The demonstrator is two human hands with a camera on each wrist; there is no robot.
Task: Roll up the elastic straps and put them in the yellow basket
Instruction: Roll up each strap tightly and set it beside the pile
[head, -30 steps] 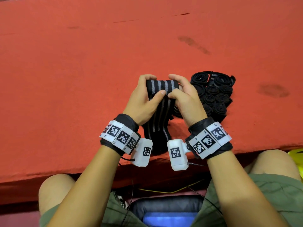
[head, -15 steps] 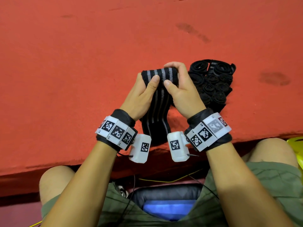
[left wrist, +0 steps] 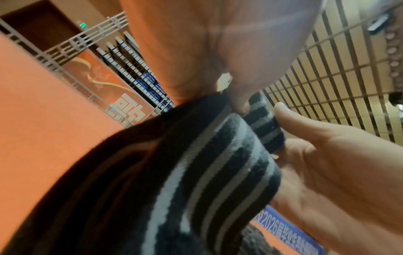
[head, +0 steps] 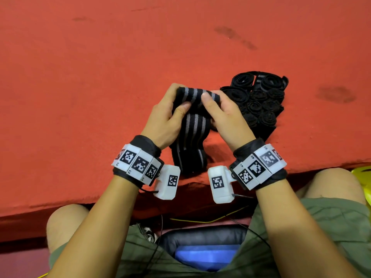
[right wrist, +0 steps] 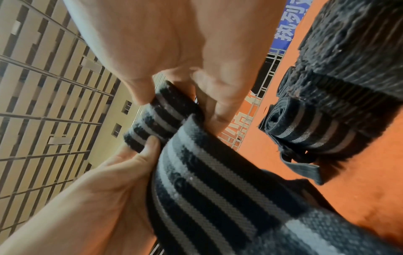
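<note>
- Head view: left hand [head: 164,117] and right hand [head: 224,115] both pinch the started roll of a striped elastic strap [head: 193,125] above the red table [head: 100,77]; its tail droops to the table edge. Finished rolls [head: 259,101] sit just beside; the yellow basket [head: 364,175] peeks in at the right.
- Left wrist view: thumb [left wrist: 240,96] presses the roll; if that grip eases, the springy coil may unwind.
- Right wrist view: fingers [right wrist: 218,103] curl around the roll; uneven tension could make it wind skewed.

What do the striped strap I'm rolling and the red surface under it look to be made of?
Striped strap: looks like woven elastic fabric, matte, black with grey stripes; a fine weave and fuzzy edges show in the right wrist view.

Red surface: seems to be a matte, felt-like cloth or mat; it has no shine, dark stains and a soft, uneven front edge. The exact fibre cannot be told.
</note>
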